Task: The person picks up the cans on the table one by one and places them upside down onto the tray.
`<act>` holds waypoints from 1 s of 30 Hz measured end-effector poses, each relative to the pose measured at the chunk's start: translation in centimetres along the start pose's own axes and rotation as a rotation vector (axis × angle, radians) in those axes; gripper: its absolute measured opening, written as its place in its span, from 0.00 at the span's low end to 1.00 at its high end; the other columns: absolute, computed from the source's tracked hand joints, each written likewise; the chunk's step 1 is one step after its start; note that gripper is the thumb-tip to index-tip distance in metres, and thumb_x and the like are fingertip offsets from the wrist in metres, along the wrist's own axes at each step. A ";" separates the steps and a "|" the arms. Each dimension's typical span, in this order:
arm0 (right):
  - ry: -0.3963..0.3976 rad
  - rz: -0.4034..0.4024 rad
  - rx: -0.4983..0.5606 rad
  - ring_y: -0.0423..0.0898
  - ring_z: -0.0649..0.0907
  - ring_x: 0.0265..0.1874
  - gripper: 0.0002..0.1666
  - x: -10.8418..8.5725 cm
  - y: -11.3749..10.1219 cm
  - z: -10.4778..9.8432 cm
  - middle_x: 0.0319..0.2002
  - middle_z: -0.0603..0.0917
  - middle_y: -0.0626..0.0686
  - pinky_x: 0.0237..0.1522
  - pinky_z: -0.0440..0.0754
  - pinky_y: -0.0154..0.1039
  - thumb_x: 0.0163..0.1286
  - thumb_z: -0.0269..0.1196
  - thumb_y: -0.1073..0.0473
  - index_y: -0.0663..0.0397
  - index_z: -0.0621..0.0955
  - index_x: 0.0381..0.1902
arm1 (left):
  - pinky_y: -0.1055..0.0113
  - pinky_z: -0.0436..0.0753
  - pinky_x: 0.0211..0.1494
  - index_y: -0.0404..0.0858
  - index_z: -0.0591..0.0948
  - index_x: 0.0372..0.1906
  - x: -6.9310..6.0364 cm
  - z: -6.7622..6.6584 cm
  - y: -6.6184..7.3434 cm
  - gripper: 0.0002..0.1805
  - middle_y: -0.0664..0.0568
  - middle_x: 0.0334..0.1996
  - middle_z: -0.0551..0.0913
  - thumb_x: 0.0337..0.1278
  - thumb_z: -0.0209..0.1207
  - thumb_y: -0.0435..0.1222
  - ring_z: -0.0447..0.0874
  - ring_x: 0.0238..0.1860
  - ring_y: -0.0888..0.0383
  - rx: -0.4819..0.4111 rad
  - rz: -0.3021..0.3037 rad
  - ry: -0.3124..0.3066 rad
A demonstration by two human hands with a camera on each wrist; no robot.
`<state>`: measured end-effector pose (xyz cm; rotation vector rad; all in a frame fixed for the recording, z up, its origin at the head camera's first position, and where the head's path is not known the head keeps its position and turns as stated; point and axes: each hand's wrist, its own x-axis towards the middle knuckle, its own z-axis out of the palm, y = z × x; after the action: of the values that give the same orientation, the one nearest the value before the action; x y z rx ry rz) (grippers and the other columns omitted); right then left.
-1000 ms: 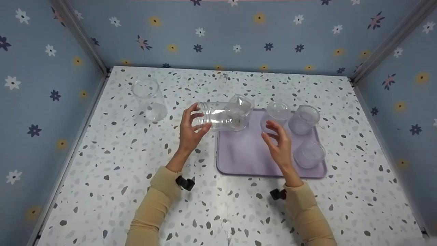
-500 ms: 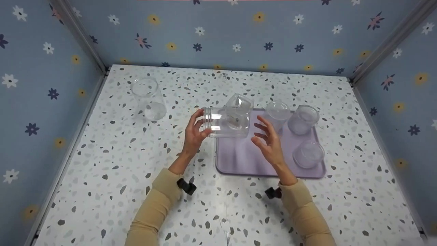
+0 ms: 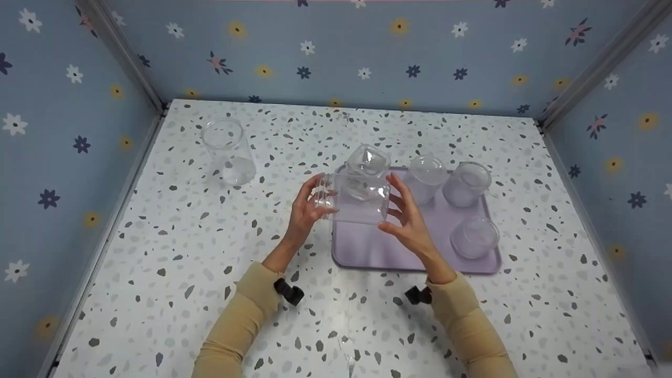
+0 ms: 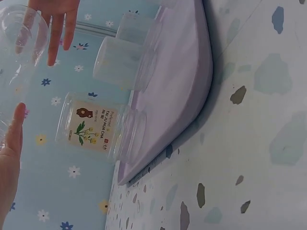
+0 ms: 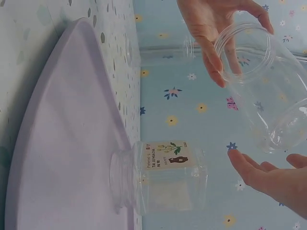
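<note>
A clear wide-mouthed plastic jar (image 3: pixel 359 202) lies sideways in the air above the tray's left part. My left hand (image 3: pixel 303 207) grips it around the threaded neck, thumb on the near side. At the jar's base is my right hand (image 3: pixel 412 218), fingers spread and gently bent; in the right wrist view the fingertips (image 5: pixel 235 155) appear just off the base. Beneath and behind, a labelled clear jar (image 5: pixel 165 167) stands neck-down on the lilac tray (image 3: pixel 367 252). Its label (image 4: pixel 91 125) shows a bear and yellow flowers.
Three more clear containers stand on the tray's right half: one at the back (image 3: pixel 426 181), one at the back right (image 3: pixel 467 184), one at the front right (image 3: pixel 475 237). A tall clear jar (image 3: pixel 228 152) stands at the table's back left. Flower-patterned walls (image 3: pixel 336 52) enclose the table.
My left hand has brought the jar right and nearer to me, over the tray. My right hand has moved left to the jar's base.
</note>
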<state>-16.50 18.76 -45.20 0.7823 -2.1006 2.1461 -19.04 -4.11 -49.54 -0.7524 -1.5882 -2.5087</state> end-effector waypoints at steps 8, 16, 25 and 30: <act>0.008 -0.030 0.041 0.66 0.63 0.55 0.53 -0.1 -0.2 0.2 0.64 0.54 0.64 0.51 0.67 0.56 0.49 0.68 0.64 0.63 0.50 0.67 | 0.51 0.76 0.44 0.24 0.53 0.62 -0.2 0.5 0.2 0.38 0.32 0.55 0.57 0.43 0.49 0.36 0.65 0.53 0.37 0.024 0.003 -0.038; 0.051 -0.032 0.041 0.63 0.68 0.50 0.46 -0.2 -0.4 0.6 0.58 0.59 0.70 0.45 0.72 0.54 0.46 0.62 0.77 0.66 0.56 0.64 | 0.49 0.75 0.44 0.23 0.52 0.61 -0.6 0.6 0.2 0.37 0.27 0.55 0.53 0.44 0.49 0.33 0.64 0.53 0.36 -0.006 0.008 -0.059; 0.067 -0.055 0.058 0.72 0.66 0.48 0.42 -0.6 0.0 0.9 0.55 0.63 0.70 0.43 0.72 0.58 0.46 0.63 0.77 0.70 0.60 0.60 | 0.52 0.75 0.46 0.22 0.51 0.62 -1.3 0.3 0.8 0.37 0.32 0.55 0.56 0.45 0.49 0.34 0.63 0.54 0.34 0.024 -0.030 -0.073; 0.065 -0.068 0.034 0.69 0.67 0.49 0.42 -0.6 0.0 0.8 0.55 0.64 0.70 0.42 0.74 0.54 0.46 0.63 0.77 0.71 0.61 0.60 | 0.58 0.71 0.53 0.25 0.49 0.64 -1.5 -0.1 1.2 0.43 0.33 0.60 0.54 0.51 0.54 0.45 0.58 0.57 0.35 0.076 -0.081 -0.087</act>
<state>-15.71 18.18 -45.47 0.7642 -1.9817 2.1480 -17.34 -5.03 -49.24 -0.8139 -1.7660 -2.4861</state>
